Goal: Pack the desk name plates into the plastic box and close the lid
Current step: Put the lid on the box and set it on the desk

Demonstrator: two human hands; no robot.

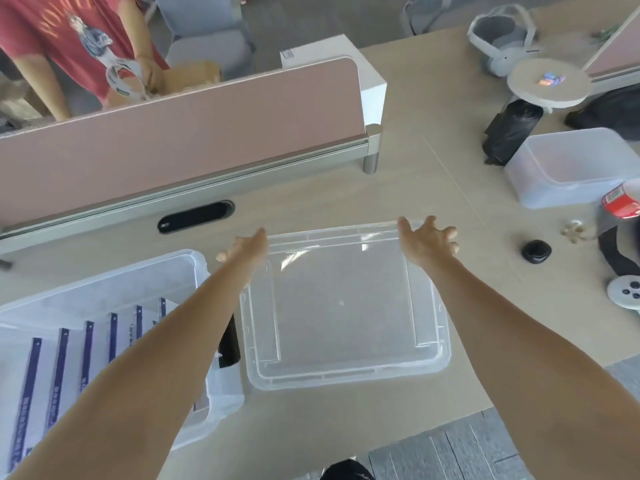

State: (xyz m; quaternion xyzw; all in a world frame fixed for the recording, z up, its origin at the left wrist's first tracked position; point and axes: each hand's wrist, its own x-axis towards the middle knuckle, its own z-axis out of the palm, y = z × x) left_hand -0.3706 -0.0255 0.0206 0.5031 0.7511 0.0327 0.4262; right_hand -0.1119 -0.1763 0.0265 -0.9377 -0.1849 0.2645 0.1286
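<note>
A clear plastic lid (343, 306) lies flat on the desk in front of me. My left hand (247, 249) hovers at its far left corner, fingers spread, holding nothing. My right hand (427, 240) is over its far right corner, fingers apart, empty. To the left stands the clear plastic box (194, 268), filled with several name plates (69, 362) that stand in a row, white with blue edge strips. My left forearm crosses over the box's right side.
A pink desk divider (180, 133) runs along the back left, with a person in a red shirt (69, 32) behind it. At the right are another clear tub (571, 168), a black bag (509, 133), a red-labelled bottle (621, 202), a small black object (536, 251) and a white controller (627, 292).
</note>
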